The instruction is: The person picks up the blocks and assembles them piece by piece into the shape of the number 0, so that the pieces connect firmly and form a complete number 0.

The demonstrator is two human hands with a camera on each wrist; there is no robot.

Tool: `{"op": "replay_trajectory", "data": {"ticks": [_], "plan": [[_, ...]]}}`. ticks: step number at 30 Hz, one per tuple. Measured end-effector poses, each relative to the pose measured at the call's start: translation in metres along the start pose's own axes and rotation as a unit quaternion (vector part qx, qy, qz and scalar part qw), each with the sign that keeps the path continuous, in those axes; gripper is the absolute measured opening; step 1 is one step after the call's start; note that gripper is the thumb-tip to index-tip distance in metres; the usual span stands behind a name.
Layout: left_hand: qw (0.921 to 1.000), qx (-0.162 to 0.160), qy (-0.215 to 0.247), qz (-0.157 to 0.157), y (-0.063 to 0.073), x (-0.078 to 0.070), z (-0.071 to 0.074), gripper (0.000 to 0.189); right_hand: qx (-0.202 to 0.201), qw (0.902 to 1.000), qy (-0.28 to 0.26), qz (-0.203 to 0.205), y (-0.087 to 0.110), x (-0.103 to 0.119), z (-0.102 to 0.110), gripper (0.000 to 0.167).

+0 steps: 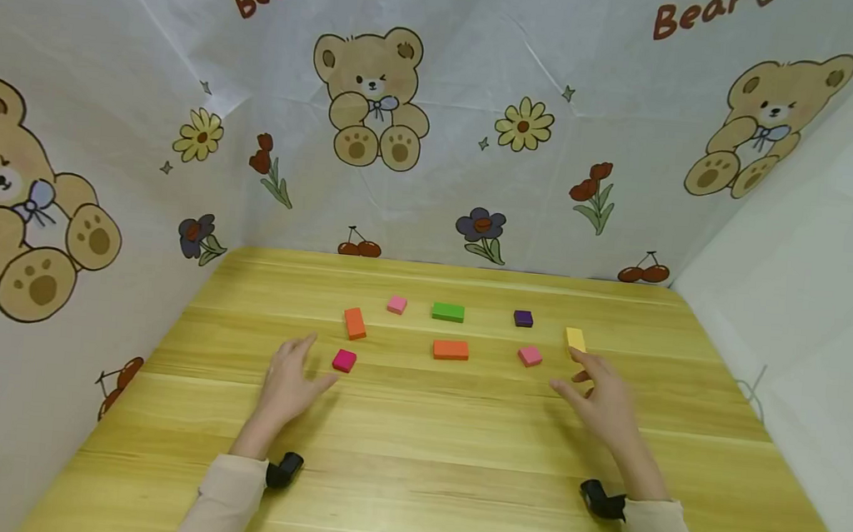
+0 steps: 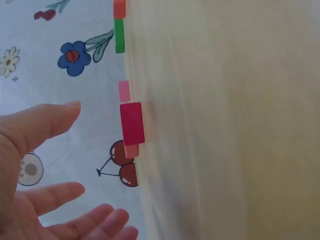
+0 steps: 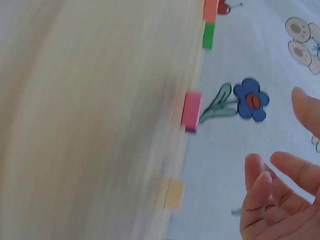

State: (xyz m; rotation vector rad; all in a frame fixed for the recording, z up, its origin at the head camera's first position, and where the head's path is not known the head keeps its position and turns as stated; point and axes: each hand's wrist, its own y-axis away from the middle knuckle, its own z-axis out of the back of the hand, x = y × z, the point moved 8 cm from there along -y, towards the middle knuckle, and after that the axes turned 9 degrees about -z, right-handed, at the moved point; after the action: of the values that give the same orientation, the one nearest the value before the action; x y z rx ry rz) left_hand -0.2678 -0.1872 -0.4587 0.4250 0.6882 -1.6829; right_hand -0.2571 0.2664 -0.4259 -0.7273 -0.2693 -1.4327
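My left hand (image 1: 289, 382) hovers over the table, thumb and fingers spread and nothing held. Just beyond its thumb lies a magenta block (image 1: 345, 361), which also shows in the left wrist view (image 2: 132, 124). An orange block (image 1: 355, 324) rests a little farther back. On the other side, my right hand (image 1: 604, 403) is raised with loosely bent fingers and holds nothing. Its fingertips overlap the near end of a yellow block (image 1: 574, 339) in the head view. Left of that hand sits a pink block (image 1: 530, 357), seen too in the right wrist view (image 3: 192, 110).
Between the hands lie a second orange block (image 1: 451, 351) and a green block (image 1: 449, 312). Farther back are a light pink block (image 1: 397, 305) and a dark purple block (image 1: 523, 319). A bear-print sheet (image 1: 432, 200) rises behind the wooden table (image 1: 426, 466).
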Motion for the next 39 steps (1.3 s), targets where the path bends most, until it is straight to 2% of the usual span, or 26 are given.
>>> {"op": "replay_trajectory", "data": {"ticks": [4, 7, 11, 18, 23, 28, 35, 39], "plan": [[0.9945, 0.02, 0.094, 0.043, -0.01, 0.011, -0.015, 0.077, 0.053, 0.9951, -0.069, -0.046, -0.011, 0.01, -0.029, 0.058], [0.9829, 0.04, 0.164, 0.073, -0.014, 0.018, -0.026, 0.076, 0.088, 0.9886, -0.106, -0.062, -0.019, 0.024, -0.052, 0.057], [0.9708, 0.053, 0.218, 0.084, -0.016, 0.025, -0.033, 0.075, 0.126, 0.9811, -0.129, -0.071, -0.03, 0.04, -0.079, 0.056], [0.9675, 0.065, 0.236, 0.063, -0.02, 0.032, -0.035, 0.074, 0.167, 0.9666, -0.167, -0.1, -0.045, 0.048, -0.112, 0.059], [0.969, 0.071, 0.232, 0.048, -0.024, 0.034, -0.034, 0.071, 0.164, 0.9618, -0.192, -0.105, -0.051, 0.044, -0.129, 0.059], [0.9692, 0.076, 0.232, 0.035, -0.026, 0.036, -0.034, 0.067, 0.146, 0.9638, -0.202, -0.093, -0.051, 0.043, -0.135, 0.057], [0.972, 0.074, 0.221, 0.03, -0.028, 0.035, -0.034, 0.062, 0.128, 0.9748, -0.171, -0.063, -0.052, 0.045, -0.139, 0.053], [0.9727, 0.074, 0.218, 0.029, -0.029, 0.036, -0.034, 0.061, 0.122, 0.9777, -0.162, -0.055, -0.053, 0.048, -0.14, 0.051]]}}
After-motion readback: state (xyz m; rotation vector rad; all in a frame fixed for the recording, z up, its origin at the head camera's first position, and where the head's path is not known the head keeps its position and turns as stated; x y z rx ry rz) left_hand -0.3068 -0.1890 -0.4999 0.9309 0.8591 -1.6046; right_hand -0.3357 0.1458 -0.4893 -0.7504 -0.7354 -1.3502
